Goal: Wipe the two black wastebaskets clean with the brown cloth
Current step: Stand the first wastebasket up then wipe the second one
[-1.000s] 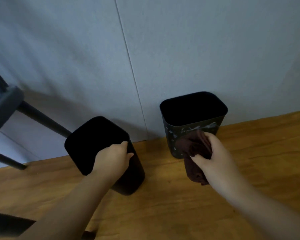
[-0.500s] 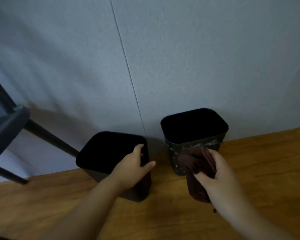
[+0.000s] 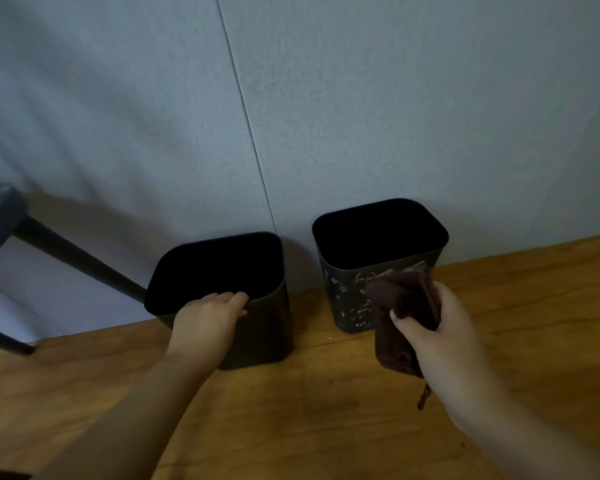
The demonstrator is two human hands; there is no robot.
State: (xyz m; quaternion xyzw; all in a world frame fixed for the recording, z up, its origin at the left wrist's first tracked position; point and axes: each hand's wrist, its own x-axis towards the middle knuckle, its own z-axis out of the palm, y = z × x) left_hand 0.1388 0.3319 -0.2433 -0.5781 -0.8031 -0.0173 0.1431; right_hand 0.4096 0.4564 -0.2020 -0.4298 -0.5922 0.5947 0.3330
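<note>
Here, brown cloth [image 3: 400,306] bunched in right hand [image 3: 440,344], fingers curled round it, pressed against near face of right wastebasket [image 3: 347,299], which shows pale smears. Left wastebasket [image 3: 267,327] stands just beside, apart. Left hand [image 3: 205,323] grips its near rim, fingers hooked over. Both upright on wooden floor [image 3: 326,427], against grey wall [image 3: 361,116]; dark chair legs [image 3: 77,258] far left.

Matt black wastebaskets [image 3: 264,327], soft brown cloth [image 3: 400,306], grained wood floor [image 3: 326,427].

No legible text — none anywhere
</note>
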